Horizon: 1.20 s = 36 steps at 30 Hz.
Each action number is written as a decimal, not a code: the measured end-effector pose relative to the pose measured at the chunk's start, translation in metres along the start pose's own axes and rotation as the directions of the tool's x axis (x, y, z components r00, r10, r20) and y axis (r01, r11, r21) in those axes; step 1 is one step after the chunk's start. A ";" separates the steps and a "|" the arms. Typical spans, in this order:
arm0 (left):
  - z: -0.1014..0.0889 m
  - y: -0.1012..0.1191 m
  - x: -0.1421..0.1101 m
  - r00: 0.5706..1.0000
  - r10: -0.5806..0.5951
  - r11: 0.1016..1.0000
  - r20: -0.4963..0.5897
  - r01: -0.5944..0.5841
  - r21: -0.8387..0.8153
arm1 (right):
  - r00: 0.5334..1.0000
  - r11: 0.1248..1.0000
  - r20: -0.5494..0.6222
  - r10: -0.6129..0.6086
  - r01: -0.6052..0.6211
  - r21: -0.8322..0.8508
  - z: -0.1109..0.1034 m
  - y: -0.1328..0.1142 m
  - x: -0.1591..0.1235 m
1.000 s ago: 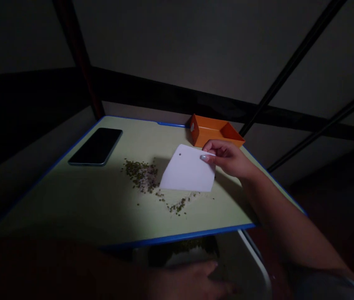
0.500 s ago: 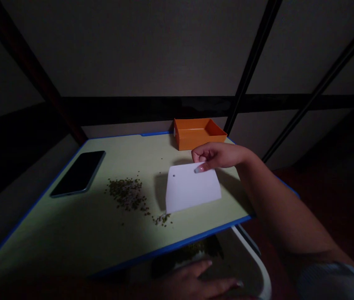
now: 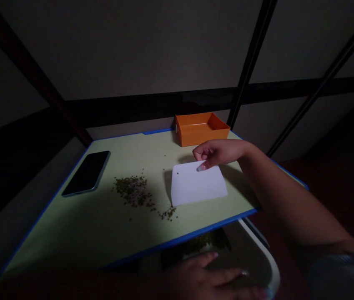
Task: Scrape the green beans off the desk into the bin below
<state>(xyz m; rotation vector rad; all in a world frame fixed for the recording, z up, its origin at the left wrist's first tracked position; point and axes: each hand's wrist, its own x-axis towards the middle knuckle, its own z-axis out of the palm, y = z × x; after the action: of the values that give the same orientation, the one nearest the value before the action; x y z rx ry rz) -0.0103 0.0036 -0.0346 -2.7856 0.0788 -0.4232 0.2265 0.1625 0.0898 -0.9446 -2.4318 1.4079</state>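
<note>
The right hand (image 3: 223,152) was clamped on the top edge of a white card (image 3: 198,185). A small patch of seeds (image 3: 168,213) lay by the card's lower left corner, below the grip; the main heap (image 3: 134,191) lay farther left, loose on the board (image 3: 151,150). Beneath the grip, past the board's edge, the left hand (image 3: 208,277) had its fingers apart over a bin (image 3: 262,248), which, in poor light, appeared to hold more seeds

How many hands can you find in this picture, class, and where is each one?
2. The right hand pinches the white card over the table; the left hand is spread low in view, by the table's near edge.
</note>
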 end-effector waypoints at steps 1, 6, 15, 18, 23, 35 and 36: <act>0.000 0.001 -0.001 1.000 -0.005 1.000 -0.004 0.005 -0.004 | 1.000 1.000 -0.005 -0.001 0.001 0.003 0.001 -0.001 0.000; -0.003 0.001 -0.001 1.000 0.000 1.000 -0.029 0.000 -0.009 | 0.999 0.999 -0.017 -0.036 0.036 0.007 0.007 -0.002 0.003; -0.007 0.003 0.005 0.990 -0.128 0.965 0.058 0.138 -0.225 | 0.994 0.994 -0.021 -0.104 0.104 0.030 0.016 0.000 0.011; -0.003 0.008 0.005 0.977 -0.182 0.923 0.114 0.209 -0.323 | 0.994 0.994 -0.046 -0.096 0.097 0.038 0.015 -0.001 0.011; -0.003 0.011 0.006 0.966 -0.214 0.903 0.145 0.252 -0.348 | 0.995 0.994 -0.063 -0.083 0.087 0.072 0.015 -0.003 0.007; 0.002 0.012 0.004 0.969 -0.217 0.935 0.115 0.240 -0.262 | 0.995 0.995 -0.007 -0.095 0.095 0.037 0.019 -0.005 0.008; 0.001 0.013 0.004 0.970 -0.213 0.928 0.117 0.239 -0.287 | 0.995 0.994 -0.003 -0.099 0.099 0.036 0.019 -0.004 0.009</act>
<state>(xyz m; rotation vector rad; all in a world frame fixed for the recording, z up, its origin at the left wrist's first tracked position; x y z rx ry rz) -0.0062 -0.0084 -0.0384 -3.1226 -0.2195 -0.3754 0.2096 0.1528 0.0820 -0.8053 -2.4082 1.4120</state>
